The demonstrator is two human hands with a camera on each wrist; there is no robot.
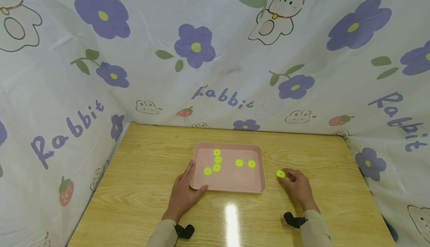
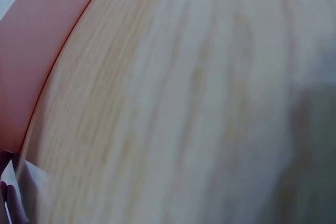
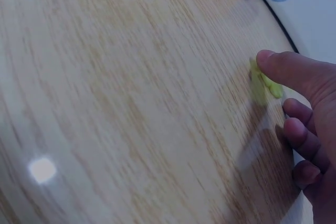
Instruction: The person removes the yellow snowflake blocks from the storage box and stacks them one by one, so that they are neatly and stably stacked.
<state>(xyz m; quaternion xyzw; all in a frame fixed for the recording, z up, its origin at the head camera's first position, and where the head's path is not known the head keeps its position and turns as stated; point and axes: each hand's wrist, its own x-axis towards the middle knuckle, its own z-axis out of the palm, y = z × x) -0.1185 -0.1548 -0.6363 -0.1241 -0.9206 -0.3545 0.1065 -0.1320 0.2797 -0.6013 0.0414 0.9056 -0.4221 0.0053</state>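
Observation:
A yellow-green flower-shaped piece (image 1: 280, 173) is pinched between the thumb and fingers of my right hand (image 1: 299, 187), just right of the tray. In the right wrist view the same flower piece (image 3: 273, 86) shows edge-on behind the thumb, close to the tabletop. The shallow pink tray (image 1: 231, 183) holds several like pieces: a curved row with a middle flower (image 1: 218, 159) on its left, and a pair including one flower (image 1: 251, 163) toward its right. My left hand (image 1: 184, 193) touches the tray's near left corner, fingers along the side and thumb at the front rim.
The tray stands on a wooden table (image 1: 144, 157). A white cloth (image 1: 151, 71) with purple flowers and rabbits hangs behind and at both sides. Dark straps with black wrist devices (image 1: 295, 220) sit at both cuffs. Light glares on the table's near part.

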